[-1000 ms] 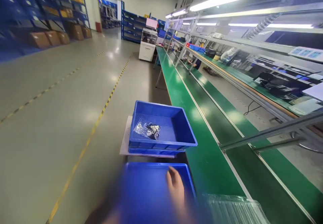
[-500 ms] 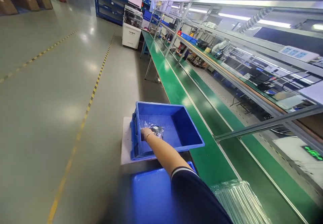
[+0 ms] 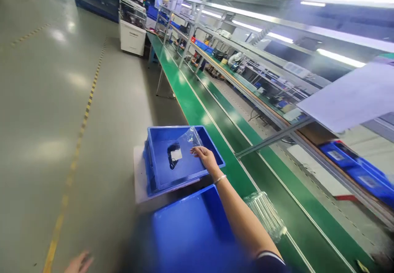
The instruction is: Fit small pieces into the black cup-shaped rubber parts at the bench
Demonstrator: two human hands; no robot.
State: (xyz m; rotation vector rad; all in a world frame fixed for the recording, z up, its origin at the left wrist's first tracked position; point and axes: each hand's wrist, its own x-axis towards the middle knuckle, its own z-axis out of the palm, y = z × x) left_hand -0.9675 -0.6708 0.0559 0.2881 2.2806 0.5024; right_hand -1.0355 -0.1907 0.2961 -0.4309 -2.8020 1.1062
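My right hand (image 3: 203, 158) reaches over a blue bin (image 3: 181, 186), its fingers closed on the edge of a clear plastic bag (image 3: 191, 136). A black coiled cable (image 3: 172, 163) with a white label (image 3: 176, 154) is at the bin's left side, beside or under the bag's film; I cannot tell whether it is inside the bag. My left hand (image 3: 79, 263) shows only in part at the lower left edge, over the floor and away from the bins. It is blurred, so its fingers are unclear.
A second blue bin (image 3: 191, 228) stands nearer to me. Clear plastic packaging (image 3: 267, 215) lies on the green bench (image 3: 197, 108) to the right. Metal shelving with a sloping post (image 3: 273, 137) rises beyond it. Yellow-striped tape (image 3: 83, 129) marks the floor.
My right hand has moved from the bin's left side to its right, with the plastic bag now in its fingers. My left hand has come into view. The camera has turned right.
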